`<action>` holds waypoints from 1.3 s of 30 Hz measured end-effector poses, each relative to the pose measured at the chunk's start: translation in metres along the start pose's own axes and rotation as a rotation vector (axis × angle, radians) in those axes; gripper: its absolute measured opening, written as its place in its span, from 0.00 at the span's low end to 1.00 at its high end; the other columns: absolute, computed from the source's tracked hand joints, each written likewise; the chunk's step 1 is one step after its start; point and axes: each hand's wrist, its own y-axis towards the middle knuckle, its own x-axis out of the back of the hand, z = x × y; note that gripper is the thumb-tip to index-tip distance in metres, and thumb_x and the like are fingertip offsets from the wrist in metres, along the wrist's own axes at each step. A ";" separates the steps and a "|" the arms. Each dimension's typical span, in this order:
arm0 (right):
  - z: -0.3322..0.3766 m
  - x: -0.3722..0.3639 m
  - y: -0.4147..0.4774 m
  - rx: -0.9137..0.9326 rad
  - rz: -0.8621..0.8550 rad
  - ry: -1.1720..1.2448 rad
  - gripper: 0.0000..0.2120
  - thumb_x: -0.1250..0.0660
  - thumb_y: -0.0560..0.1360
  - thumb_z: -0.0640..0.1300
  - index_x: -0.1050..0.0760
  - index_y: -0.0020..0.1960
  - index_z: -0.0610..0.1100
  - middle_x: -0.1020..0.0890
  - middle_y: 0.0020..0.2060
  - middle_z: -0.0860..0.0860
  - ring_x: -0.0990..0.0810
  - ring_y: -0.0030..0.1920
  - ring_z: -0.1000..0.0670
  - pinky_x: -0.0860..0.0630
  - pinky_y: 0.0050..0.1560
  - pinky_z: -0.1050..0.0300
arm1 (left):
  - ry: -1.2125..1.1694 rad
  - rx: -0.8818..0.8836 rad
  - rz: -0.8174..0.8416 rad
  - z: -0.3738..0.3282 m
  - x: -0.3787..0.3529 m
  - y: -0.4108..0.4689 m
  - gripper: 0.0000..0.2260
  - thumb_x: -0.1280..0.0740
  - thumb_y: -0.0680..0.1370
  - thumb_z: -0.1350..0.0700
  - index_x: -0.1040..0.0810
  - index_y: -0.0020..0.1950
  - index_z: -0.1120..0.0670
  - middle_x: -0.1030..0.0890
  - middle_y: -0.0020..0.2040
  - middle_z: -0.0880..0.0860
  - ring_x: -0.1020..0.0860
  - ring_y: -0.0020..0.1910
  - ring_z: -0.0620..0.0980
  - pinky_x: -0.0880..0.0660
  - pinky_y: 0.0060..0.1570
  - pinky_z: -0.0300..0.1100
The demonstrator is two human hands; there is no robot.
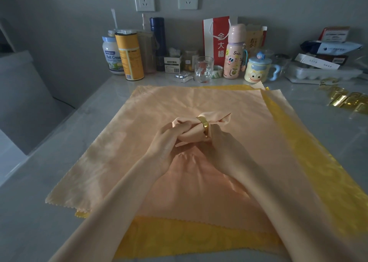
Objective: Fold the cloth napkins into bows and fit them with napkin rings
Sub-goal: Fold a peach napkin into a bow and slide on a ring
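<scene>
Table (29,212): ringed napkin (190,133); jar (111,56) "Full Crea".

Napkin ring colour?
Shiny gold. The napkin ring sits around the bunched peach napkin; clearest in the head view.

Far left, "Full Crea" on white jar (112,57); "金大福" down red bag (218,42); "Smile" on pink bottle (234,53).

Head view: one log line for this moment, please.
step: fitting ring | left hand: grips napkin | right hand: pinches ring | ring: around napkin
</scene>
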 end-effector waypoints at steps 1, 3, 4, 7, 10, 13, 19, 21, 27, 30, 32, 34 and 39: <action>0.000 -0.002 0.000 -0.003 -0.028 -0.006 0.19 0.43 0.79 0.55 0.36 0.60 0.40 0.22 0.56 0.44 0.23 0.54 0.40 0.27 0.46 0.49 | 0.015 -0.002 0.002 0.000 0.000 0.000 0.12 0.34 0.76 0.57 0.21 0.58 0.59 0.19 0.53 0.58 0.21 0.52 0.53 0.23 0.49 0.46; 0.000 -0.004 0.002 -0.047 -0.074 -0.034 0.19 0.43 0.80 0.54 0.34 0.60 0.40 0.21 0.55 0.42 0.23 0.54 0.39 0.27 0.47 0.49 | 0.014 -0.005 0.011 0.002 0.000 0.000 0.14 0.34 0.77 0.55 0.22 0.60 0.60 0.20 0.56 0.60 0.22 0.54 0.54 0.24 0.51 0.47; 0.000 -0.004 0.003 -0.060 -0.095 -0.048 0.18 0.44 0.80 0.53 0.32 0.60 0.40 0.21 0.54 0.42 0.23 0.54 0.39 0.27 0.47 0.49 | -0.009 -0.004 0.025 0.002 -0.001 0.000 0.14 0.35 0.77 0.54 0.22 0.60 0.60 0.20 0.56 0.59 0.21 0.53 0.54 0.24 0.54 0.48; 0.000 -0.002 0.003 -0.038 -0.143 -0.043 0.15 0.44 0.80 0.51 0.29 0.60 0.43 0.20 0.53 0.44 0.23 0.53 0.40 0.27 0.47 0.51 | -0.095 -0.020 0.065 0.006 -0.005 -0.002 0.16 0.34 0.75 0.51 0.22 0.57 0.61 0.19 0.52 0.57 0.20 0.50 0.51 0.25 0.58 0.49; -0.001 -0.002 0.000 0.012 -0.163 -0.032 0.14 0.44 0.81 0.51 0.28 0.58 0.43 0.19 0.49 0.45 0.21 0.49 0.42 0.25 0.46 0.51 | -0.094 -0.087 0.086 0.009 -0.011 -0.006 0.18 0.29 0.68 0.48 0.20 0.52 0.58 0.17 0.48 0.54 0.19 0.50 0.48 0.22 0.54 0.42; 0.001 -0.004 -0.004 0.075 -0.184 -0.004 0.13 0.45 0.81 0.50 0.28 0.57 0.43 0.18 0.48 0.45 0.20 0.49 0.42 0.26 0.46 0.51 | -0.104 -0.122 0.060 0.014 -0.017 -0.009 0.10 0.26 0.67 0.53 0.18 0.45 0.56 0.17 0.42 0.53 0.18 0.42 0.46 0.21 0.46 0.39; 0.013 -0.008 -0.005 0.135 -0.191 -0.049 0.14 0.43 0.79 0.53 0.26 0.60 0.50 0.19 0.54 0.50 0.23 0.56 0.45 0.30 0.47 0.56 | -0.161 0.126 -0.134 0.012 -0.014 -0.004 0.06 0.28 0.72 0.56 0.22 0.43 0.57 0.23 0.27 0.50 0.25 0.24 0.44 0.26 0.28 0.37; 0.012 -0.008 -0.004 0.127 -0.172 -0.016 0.16 0.44 0.79 0.56 0.28 0.62 0.52 0.20 0.55 0.51 0.22 0.55 0.46 0.29 0.47 0.56 | -0.180 0.108 -0.133 0.011 -0.011 -0.002 0.06 0.28 0.72 0.57 0.21 0.44 0.58 0.22 0.29 0.51 0.24 0.25 0.45 0.26 0.27 0.37; 0.005 0.016 0.001 -0.125 0.067 0.443 0.25 0.52 0.77 0.66 0.23 0.44 0.52 0.20 0.33 0.56 0.23 0.39 0.56 0.31 0.38 0.64 | -0.312 0.004 -0.015 0.002 0.003 0.004 0.14 0.30 0.73 0.60 0.22 0.57 0.62 0.18 0.48 0.58 0.19 0.47 0.51 0.20 0.50 0.43; 0.003 0.024 0.003 -0.297 0.100 0.879 0.26 0.45 0.74 0.67 0.21 0.40 0.47 0.19 0.31 0.53 0.20 0.34 0.54 0.27 0.37 0.63 | -0.270 -0.046 0.109 0.002 0.006 0.005 0.17 0.28 0.71 0.58 0.23 0.58 0.61 0.19 0.50 0.57 0.20 0.51 0.52 0.21 0.52 0.44; 0.002 0.024 0.003 -0.355 0.161 1.140 0.24 0.38 0.70 0.66 0.18 0.40 0.46 0.17 0.33 0.49 0.19 0.34 0.51 0.22 0.41 0.56 | -0.224 -0.070 0.165 0.000 0.007 0.004 0.18 0.30 0.71 0.58 0.23 0.59 0.61 0.19 0.51 0.58 0.20 0.52 0.52 0.21 0.53 0.45; 0.000 0.025 0.003 -0.385 0.172 1.286 0.21 0.34 0.69 0.64 0.17 0.42 0.46 0.17 0.35 0.47 0.18 0.36 0.49 0.21 0.46 0.49 | -0.175 -0.079 0.188 -0.001 0.008 0.003 0.18 0.30 0.70 0.57 0.23 0.59 0.60 0.19 0.52 0.58 0.21 0.52 0.52 0.22 0.53 0.46; -0.005 0.031 0.009 -0.348 -0.020 1.342 0.04 0.33 0.74 0.45 0.20 0.43 0.48 0.17 0.35 0.51 0.19 0.33 0.55 0.24 0.31 0.62 | -0.095 -0.054 0.204 -0.006 0.011 0.002 0.22 0.32 0.72 0.45 0.22 0.58 0.60 0.22 0.53 0.60 0.24 0.52 0.55 0.26 0.56 0.50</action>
